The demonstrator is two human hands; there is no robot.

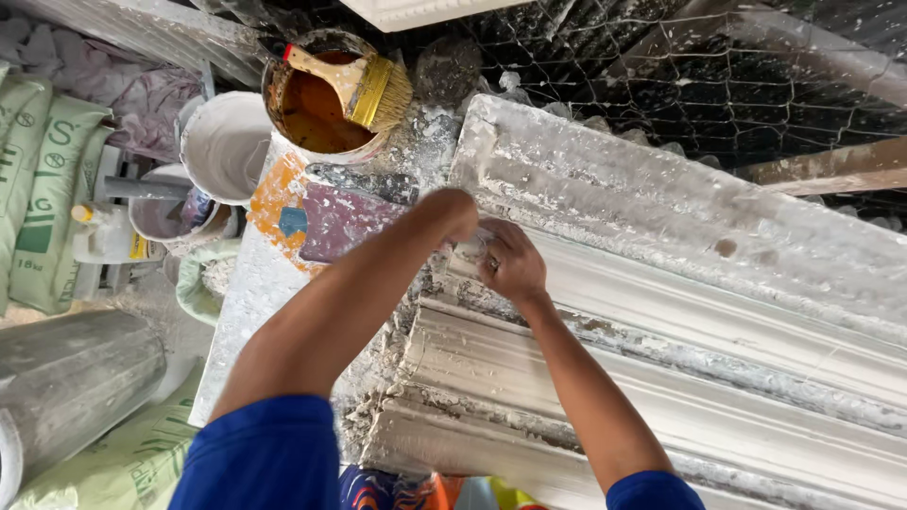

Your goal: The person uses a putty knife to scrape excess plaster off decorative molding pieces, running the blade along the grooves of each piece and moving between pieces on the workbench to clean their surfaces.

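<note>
A long white plaster cornice moulding [680,312] with stepped ridges lies across the view, crusted with dried plaster. Both my hands meet at its near left end. My left hand [452,213] is bent at the wrist with its fingers tucked down out of sight against the moulding's edge. Beside it, my right hand [510,263] presses on the same spot, fingers curled onto the white surface. Whether either hand holds a small tool or lump of plaster is hidden. Both arms wear blue short sleeves.
A tin of orange-brown liquid [316,104] with a yellow-bristled brush [364,85] stands at the back left. White buckets [222,146] and green-printed sacks [42,189] fill the left. A grey cylinder [71,378] lies low left. Wire mesh [680,66] covers the top right.
</note>
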